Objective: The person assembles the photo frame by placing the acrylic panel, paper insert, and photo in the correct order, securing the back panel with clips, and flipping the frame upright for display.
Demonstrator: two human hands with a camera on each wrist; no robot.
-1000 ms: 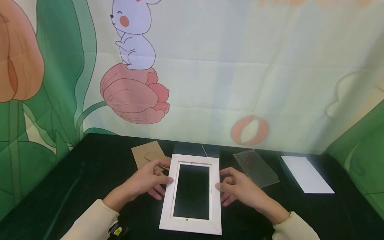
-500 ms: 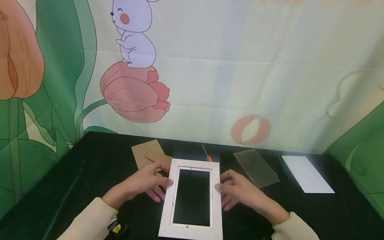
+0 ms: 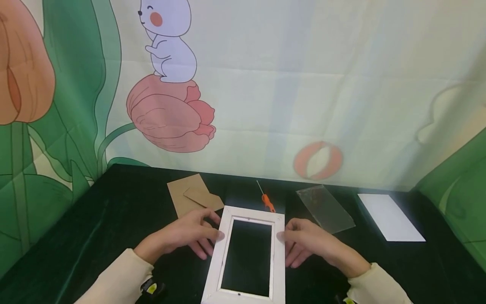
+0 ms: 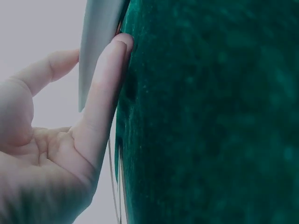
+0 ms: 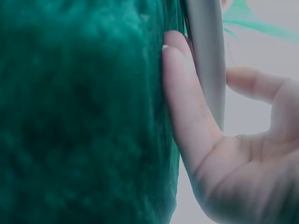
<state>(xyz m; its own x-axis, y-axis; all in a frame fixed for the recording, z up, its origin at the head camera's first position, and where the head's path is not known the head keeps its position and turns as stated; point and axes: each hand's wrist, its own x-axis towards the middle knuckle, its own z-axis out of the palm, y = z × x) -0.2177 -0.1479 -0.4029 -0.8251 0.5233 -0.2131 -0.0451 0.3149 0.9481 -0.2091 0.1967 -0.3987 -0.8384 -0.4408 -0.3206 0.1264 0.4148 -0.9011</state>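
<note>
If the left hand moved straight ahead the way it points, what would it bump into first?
Most likely the white frame, whose edge the left hand pinches; depth underneath it is unclear.

A pale, creased curtain (image 3: 258, 93) hangs printed with a white rabbit (image 3: 172, 50). Under it, touching, is a pink tulip (image 3: 168, 114); left of the rabbit, green leaves (image 3: 77, 71) and an orange tulip (image 3: 28, 63); low to the rabbit's right, an orange ring (image 3: 301, 160). Well below the rabbit spreads dark green velvet (image 3: 125, 207).
</note>
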